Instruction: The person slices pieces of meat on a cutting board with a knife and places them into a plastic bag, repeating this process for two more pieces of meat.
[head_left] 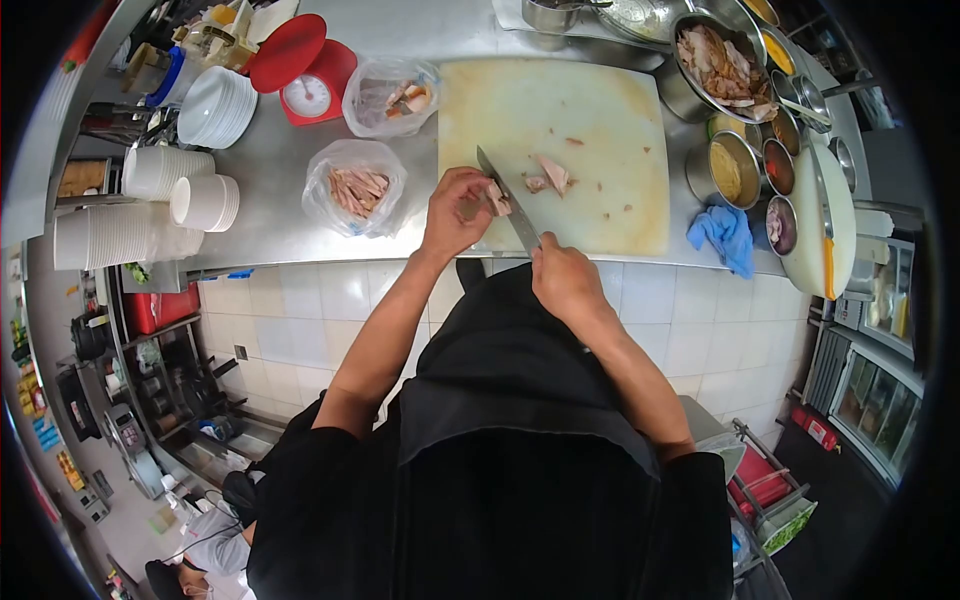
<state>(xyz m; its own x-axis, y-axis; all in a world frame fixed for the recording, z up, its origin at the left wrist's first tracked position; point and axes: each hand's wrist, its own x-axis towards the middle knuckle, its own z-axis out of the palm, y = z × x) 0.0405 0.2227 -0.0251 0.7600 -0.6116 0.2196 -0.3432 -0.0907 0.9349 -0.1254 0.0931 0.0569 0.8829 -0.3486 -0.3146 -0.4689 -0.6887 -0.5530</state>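
Observation:
My right hand (565, 280) is wrapped round the handle of a kitchen knife (510, 205), its blade slanting up and left over the cutting board (610, 110). Against the blade's left side, my left hand (459, 210) pinches a small piece of meat (497, 198) between thumb and fingers. To the right of the blade lie a few cut meat chunks (553, 175), with small scraps scattered around them. Just left of the board, a clear plastic bag (333, 160) holds sliced meat strips (357, 192). Another bag (390, 72) with meat pieces sits behind it.
A red scale (322, 90) stands at the back left, beside stacked white bowls (218, 108) and paper tubs (125, 235). On the right are a pot of meat (715, 70), several sauce containers (722, 170), a blue cloth (722, 238) and a round board (820, 220). Another person (205, 540) is at lower left.

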